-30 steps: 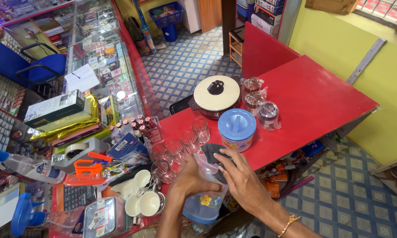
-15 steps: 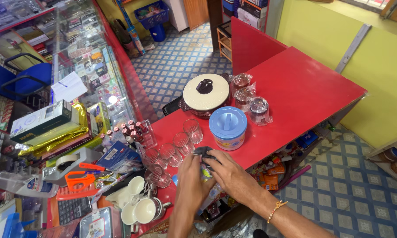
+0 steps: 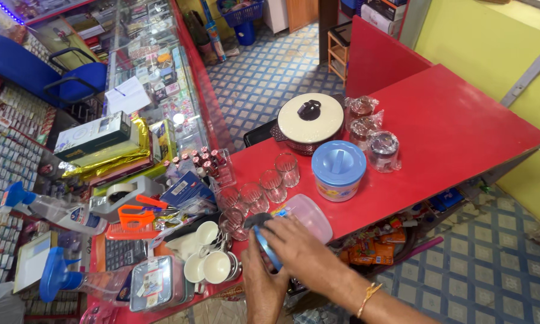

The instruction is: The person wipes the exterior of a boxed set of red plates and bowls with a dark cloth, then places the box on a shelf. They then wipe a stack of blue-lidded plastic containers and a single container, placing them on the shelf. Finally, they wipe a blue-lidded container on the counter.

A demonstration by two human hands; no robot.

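A clear plastic container [image 3: 309,217] with a blue lid [image 3: 266,245] lies on its side at the near edge of the red counter [image 3: 450,138]. My right hand [image 3: 303,252] presses over its lidded end, fingers wrapped on the blue rim. My left hand [image 3: 263,287] comes up from below and holds the same end from underneath. Several clear drinking glasses [image 3: 273,185] stand just behind the container. A blue-lidded tub [image 3: 338,170] stands to the right of the glasses.
A cream-lidded pot [image 3: 310,120] and three wrapped jars [image 3: 383,150] sit farther back. White cups [image 3: 207,255], a tape dispenser [image 3: 126,195], orange scissors [image 3: 135,213], spray bottles [image 3: 54,207] and boxes crowd the left. A glass display case [image 3: 150,66] runs along the back left.
The container has come up from below the counter edge and now lies sideways on the counter. Both hands have moved with it and stay on its lidded end.
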